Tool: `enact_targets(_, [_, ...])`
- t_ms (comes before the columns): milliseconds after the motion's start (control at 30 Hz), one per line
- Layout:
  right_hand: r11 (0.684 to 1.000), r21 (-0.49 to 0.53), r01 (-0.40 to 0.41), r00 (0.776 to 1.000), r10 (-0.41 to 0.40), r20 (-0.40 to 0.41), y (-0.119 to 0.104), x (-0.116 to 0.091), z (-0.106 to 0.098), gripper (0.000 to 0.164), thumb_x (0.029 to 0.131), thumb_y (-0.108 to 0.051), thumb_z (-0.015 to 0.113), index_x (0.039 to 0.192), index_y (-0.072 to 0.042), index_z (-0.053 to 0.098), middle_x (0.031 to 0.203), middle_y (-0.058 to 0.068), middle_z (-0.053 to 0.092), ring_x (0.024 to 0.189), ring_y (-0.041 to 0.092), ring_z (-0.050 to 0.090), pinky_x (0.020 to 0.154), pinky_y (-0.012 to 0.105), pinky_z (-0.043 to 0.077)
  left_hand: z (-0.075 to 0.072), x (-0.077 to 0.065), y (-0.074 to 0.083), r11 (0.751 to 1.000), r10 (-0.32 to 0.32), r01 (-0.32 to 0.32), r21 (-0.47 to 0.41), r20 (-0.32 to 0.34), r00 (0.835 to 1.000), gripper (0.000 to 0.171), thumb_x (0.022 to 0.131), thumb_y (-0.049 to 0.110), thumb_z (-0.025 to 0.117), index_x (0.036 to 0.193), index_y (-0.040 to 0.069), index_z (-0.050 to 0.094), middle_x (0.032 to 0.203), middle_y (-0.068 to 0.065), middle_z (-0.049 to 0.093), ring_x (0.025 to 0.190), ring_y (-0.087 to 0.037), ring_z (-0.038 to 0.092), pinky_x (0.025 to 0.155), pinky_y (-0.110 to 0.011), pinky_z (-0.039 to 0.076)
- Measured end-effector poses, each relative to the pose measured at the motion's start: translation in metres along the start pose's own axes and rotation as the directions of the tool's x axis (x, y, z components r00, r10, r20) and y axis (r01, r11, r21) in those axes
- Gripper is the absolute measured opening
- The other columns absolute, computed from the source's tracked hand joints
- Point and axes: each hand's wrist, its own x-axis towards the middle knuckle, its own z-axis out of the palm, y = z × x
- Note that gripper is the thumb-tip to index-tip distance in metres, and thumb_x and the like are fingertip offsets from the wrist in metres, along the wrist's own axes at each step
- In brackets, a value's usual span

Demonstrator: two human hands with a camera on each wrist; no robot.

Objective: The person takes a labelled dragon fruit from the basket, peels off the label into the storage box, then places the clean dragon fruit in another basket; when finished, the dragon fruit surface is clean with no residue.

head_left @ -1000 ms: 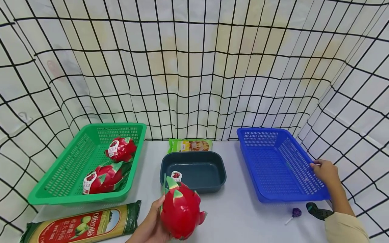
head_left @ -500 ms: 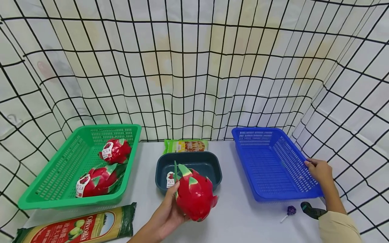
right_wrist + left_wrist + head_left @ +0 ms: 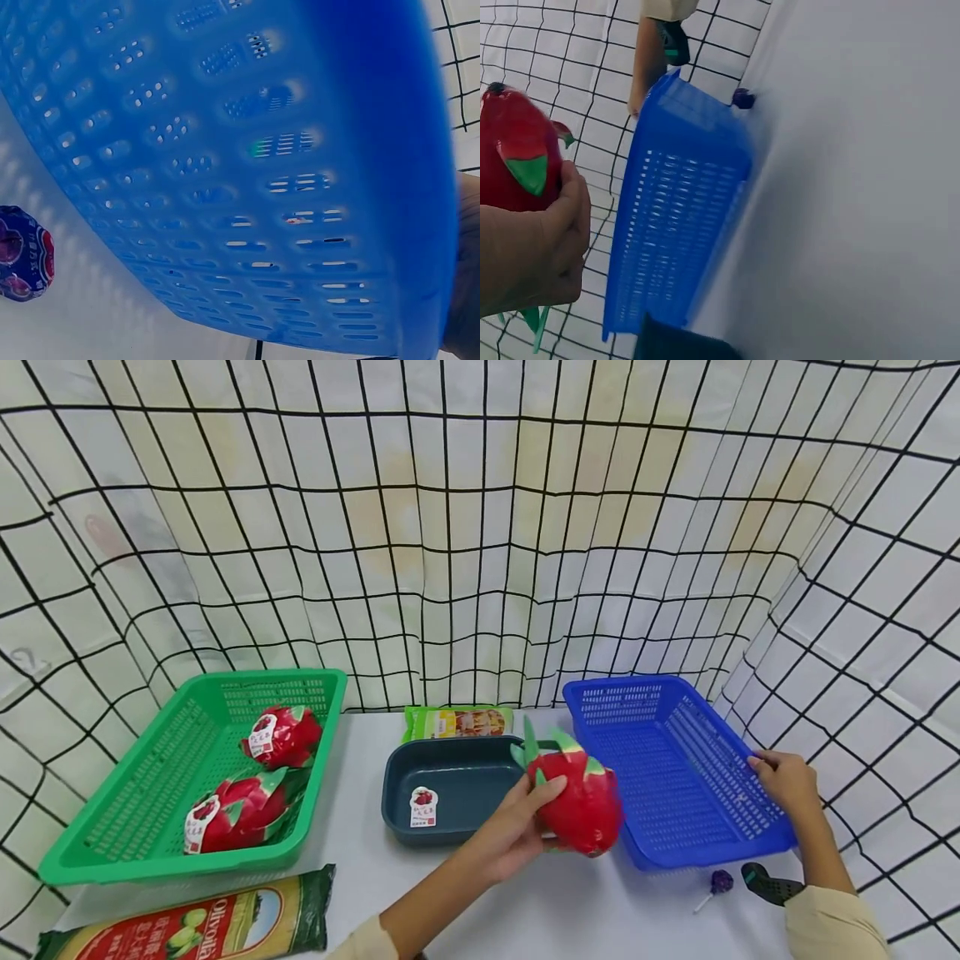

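Observation:
My left hand (image 3: pixel 525 827) grips a red dragon fruit (image 3: pixel 581 802) with green-tipped scales, held above the table between the dark bowl and the blue basket (image 3: pixel 675 777). In the left wrist view the fingers curl round the dragon fruit (image 3: pixel 517 150). My right hand (image 3: pixel 787 781) pinches the right rim of the blue basket; the right wrist view shows the basket wall (image 3: pixel 247 187) close up, with the fingers mostly hidden behind the rim. Two more dragon fruits, one at the back (image 3: pixel 285 735) and one in front (image 3: pixel 240 810), lie in the green basket (image 3: pixel 120 793).
A dark rectangular bowl (image 3: pixel 465 789) with a sticker inside stands mid-table. Behind it lies a green snack packet (image 3: pixel 459 722). An Olivoilà pasta bag (image 3: pixel 195 918) is at front left. A purple lollipop (image 3: pixel 722 882) lies before the blue basket. Black-grid cloth walls surround the table.
My left hand has carried the dragon fruit rightward, from in front of the dark bowl to the blue basket's left edge. The right hand stays on the basket rim.

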Motion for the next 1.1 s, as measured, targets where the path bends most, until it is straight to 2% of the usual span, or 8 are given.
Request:
enact_targets(167, [1.000, 0.022, -0.008, 1.000, 0.009, -0.001, 0.003, 0.000, 0.002, 0.045, 0.103, -0.022, 0.046, 0.127, 0.015, 0.051, 0.116, 0.040, 0.057, 0.093, 0.050, 0.057, 0.076, 0.060, 0.045, 0.031, 0.045, 0.003, 0.974, 0.047, -0.048, 0.220, 0.009, 0.999, 0.063, 0.088, 0.034, 0.070, 0.143, 0.024, 0.040, 0.137, -0.007, 0.051, 0.124, -0.029, 0.050, 0.093, -0.045, 0.055])
enact_targets(400, [0.999, 0.042, -0.024, 1.000, 0.025, -0.001, 0.007, -0.002, 0.008, 0.045, 0.103, -0.022, 0.046, 0.127, 0.016, 0.052, 0.116, 0.040, 0.058, 0.090, 0.047, 0.059, 0.078, 0.061, 0.046, 0.063, 0.092, -0.001, 0.911, -0.003, 0.017, 0.413, -0.035, 0.999, 0.062, 0.084, 0.034, 0.075, 0.139, 0.027, 0.046, 0.128, -0.003, 0.055, 0.117, -0.028, 0.054, 0.088, -0.051, 0.056])
enact_targets(533, [0.998, 0.044, -0.043, 0.999, 0.043, -0.008, 0.006, 0.000, 0.005, 0.046, 0.103, -0.024, 0.046, 0.129, 0.015, 0.051, 0.117, 0.040, 0.057, 0.088, 0.045, 0.058, 0.075, 0.058, 0.047, 0.080, 0.112, -0.003, 0.836, 0.004, 0.050, 0.547, -0.096, 0.995, 0.072, 0.081, 0.037, 0.078, 0.143, 0.024, 0.044, 0.125, -0.004, 0.057, 0.115, -0.028, 0.055, 0.086, -0.050, 0.057])
enact_targets(700, [0.995, 0.072, -0.068, 0.998, 0.069, -0.008, 0.001, 0.003, 0.001, 0.049, 0.104, -0.027, 0.045, 0.131, 0.014, 0.049, 0.118, 0.040, 0.056, 0.087, 0.042, 0.058, 0.076, 0.056, 0.048, 0.092, 0.133, -0.004, 0.704, 0.073, 0.050, 0.708, -0.143, 0.987, 0.073, 0.078, 0.039, 0.079, 0.142, 0.024, 0.047, 0.121, -0.004, 0.061, 0.111, -0.026, 0.059, 0.083, -0.046, 0.059])
enact_targets(767, [0.994, 0.076, -0.080, 0.997, 0.081, -0.001, 0.000, 0.004, 0.000, 0.050, 0.104, -0.028, 0.045, 0.132, 0.013, 0.049, 0.119, 0.040, 0.056, 0.088, 0.042, 0.058, 0.076, 0.055, 0.049, 0.094, 0.139, -0.005, 0.624, 0.108, 0.039, 0.780, -0.136, 0.985, 0.071, 0.077, 0.040, 0.079, 0.141, 0.026, 0.050, 0.121, -0.004, 0.062, 0.109, -0.025, 0.061, 0.081, -0.043, 0.059])
enact_targets(833, [0.992, 0.084, -0.097, 0.995, 0.096, 0.011, 0.001, 0.003, 0.000, 0.051, 0.104, -0.028, 0.045, 0.133, 0.013, 0.048, 0.120, 0.040, 0.055, 0.088, 0.041, 0.058, 0.076, 0.054, 0.049, 0.096, 0.144, -0.009, 0.521, 0.140, 0.022, 0.854, -0.111, 0.984, 0.070, 0.076, 0.042, 0.079, 0.139, 0.028, 0.052, 0.120, -0.002, 0.063, 0.106, -0.024, 0.062, 0.077, -0.039, 0.060])
enact_targets(1033, [0.986, 0.106, -0.127, 0.992, 0.123, 0.037, 0.004, 0.001, 0.000, 0.054, 0.104, -0.032, 0.044, 0.135, 0.012, 0.047, 0.122, 0.039, 0.054, 0.088, 0.040, 0.058, 0.074, 0.052, 0.049, 0.095, 0.152, -0.022, 0.109, 0.161, -0.063, 0.992, 0.045, 0.986, 0.068, 0.076, 0.051, 0.077, 0.138, 0.036, 0.053, 0.124, 0.007, 0.064, 0.107, -0.014, 0.061, 0.069, -0.026, 0.058])
enact_targets(1100, [0.985, 0.110, -0.131, 0.991, 0.128, 0.037, 0.005, 0.001, 0.002, 0.054, 0.104, -0.033, 0.044, 0.135, 0.011, 0.047, 0.122, 0.039, 0.054, 0.088, 0.040, 0.059, 0.073, 0.050, 0.049, 0.093, 0.153, -0.026, -0.006, 0.141, -0.095, 0.995, 0.095, 0.985, 0.068, 0.077, 0.054, 0.075, 0.138, 0.039, 0.052, 0.124, 0.009, 0.064, 0.106, -0.011, 0.060, 0.068, -0.023, 0.057])
